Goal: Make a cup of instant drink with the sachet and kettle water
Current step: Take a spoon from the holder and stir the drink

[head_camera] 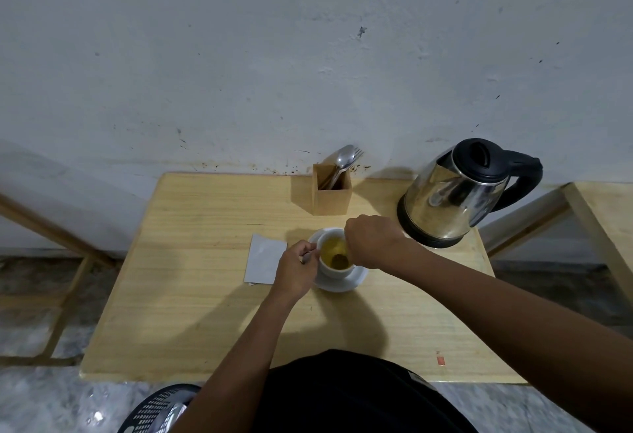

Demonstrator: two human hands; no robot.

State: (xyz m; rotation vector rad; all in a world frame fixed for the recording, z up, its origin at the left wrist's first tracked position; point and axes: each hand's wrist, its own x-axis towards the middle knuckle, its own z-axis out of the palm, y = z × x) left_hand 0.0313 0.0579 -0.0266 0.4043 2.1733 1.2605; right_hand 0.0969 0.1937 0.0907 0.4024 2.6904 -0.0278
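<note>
A white cup (pixel 334 271) stands on a white saucer (pixel 356 280) in the middle of the wooden table (pixel 191 312). It holds yellowish liquid with a dark lump near its front. My left hand (pixel 294 273) is closed on a metal spoon (pixel 306 257) at the cup's left rim. My right hand (pixel 371 240) is curled against the cup's right side, hiding the handle. The silvery sachet (pixel 265 258) lies flat just left of my left hand. The steel kettle (pixel 452 192) with a black lid and handle stands at the back right.
A wooden cutlery holder (pixel 331 189) with spoons and a fork stands by the wall behind the cup. A dark perforated basket (pixel 154 408) sits on the floor at the lower left. Another wooden table (pixel 606 213) is at the right.
</note>
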